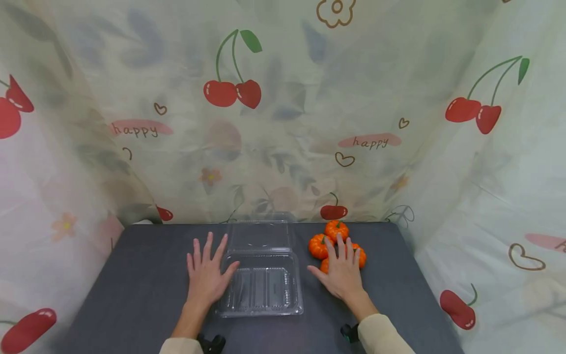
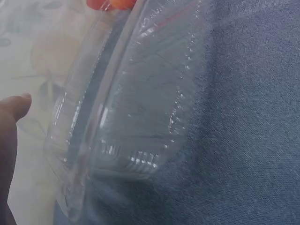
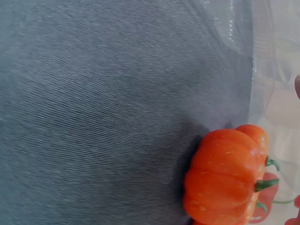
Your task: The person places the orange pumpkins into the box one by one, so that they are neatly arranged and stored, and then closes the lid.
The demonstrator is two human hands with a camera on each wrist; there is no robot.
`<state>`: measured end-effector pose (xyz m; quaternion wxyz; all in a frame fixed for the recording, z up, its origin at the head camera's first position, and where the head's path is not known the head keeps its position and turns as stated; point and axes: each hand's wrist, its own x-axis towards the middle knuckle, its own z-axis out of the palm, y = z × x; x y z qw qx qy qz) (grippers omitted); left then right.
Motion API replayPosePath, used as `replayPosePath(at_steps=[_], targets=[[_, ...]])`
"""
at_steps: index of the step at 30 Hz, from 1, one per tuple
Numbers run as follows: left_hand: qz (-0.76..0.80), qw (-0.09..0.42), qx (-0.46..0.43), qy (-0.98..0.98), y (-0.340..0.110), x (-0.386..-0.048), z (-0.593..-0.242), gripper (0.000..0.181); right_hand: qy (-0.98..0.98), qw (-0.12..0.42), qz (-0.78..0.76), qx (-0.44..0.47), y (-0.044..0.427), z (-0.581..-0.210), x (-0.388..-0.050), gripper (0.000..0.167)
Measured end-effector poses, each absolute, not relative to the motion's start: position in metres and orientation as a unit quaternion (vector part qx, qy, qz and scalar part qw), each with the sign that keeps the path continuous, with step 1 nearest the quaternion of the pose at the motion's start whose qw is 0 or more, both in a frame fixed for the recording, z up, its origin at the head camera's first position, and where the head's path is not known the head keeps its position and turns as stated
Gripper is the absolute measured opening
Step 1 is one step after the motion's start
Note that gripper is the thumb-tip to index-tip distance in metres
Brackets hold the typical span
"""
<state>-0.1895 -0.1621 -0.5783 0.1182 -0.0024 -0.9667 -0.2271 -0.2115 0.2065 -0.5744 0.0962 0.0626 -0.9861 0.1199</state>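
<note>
A clear plastic container (image 1: 265,290) lies with its lid (image 1: 258,237) folded back, and no object shows inside it. My left hand (image 1: 206,280) is spread at its left side, the thumb over the container's edge; whether it touches cannot be told. Several small orange pumpkins (image 1: 319,246) with green stems sit grouped right of the container. My right hand (image 1: 343,278), fingers spread, is over the nearer pumpkins and partly hides them. In the left wrist view the container (image 2: 140,103) stands beside a fingertip; the right wrist view shows a pumpkin (image 3: 222,178) close up.
The dark grey table (image 1: 146,275) extends on both sides of the hands. A printed curtain (image 1: 283,123) with cherries and hearts hangs behind it and along both sides. A small white thing (image 1: 143,222) shows at the table's back left corner.
</note>
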Motion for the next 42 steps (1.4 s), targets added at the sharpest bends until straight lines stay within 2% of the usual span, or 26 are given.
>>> replayPosePath(at_steps=[10, 19, 25, 30, 34, 42], targets=[[-0.227, 0.117, 0.003, -0.967, -0.171, -0.183, -0.589, 0.074, -0.982, 0.108, 0.144, 0.050, 0.213, -0.595, -0.201, 0.104], [-0.247, 0.117, -0.001, -0.962, -0.180, -0.179, -0.603, 0.067, -0.970, 0.198, 0.131, 0.058, 0.213, -0.608, -0.190, 0.101], [-0.257, 0.127, -0.006, -0.958, -0.183, -0.175, -0.606, 0.060, -0.960, 0.233, 0.144, 0.060, 0.216, -0.620, -0.186, 0.095], [-0.286, 0.109, -0.001, -0.952, -0.186, -0.171, -0.608, 0.056, -0.951, 0.251, 0.169, 0.056, 0.219, -0.626, -0.184, 0.087], [-0.311, 0.095, 0.000, -0.946, -0.188, -0.171, -0.611, 0.054, -0.949, 0.246, 0.190, 0.046, 0.220, -0.628, -0.184, 0.077], [-0.333, 0.076, 0.003, -0.940, -0.191, -0.172, -0.615, 0.051, -0.940, 0.246, 0.231, 0.038, 0.223, -0.630, -0.184, 0.049]])
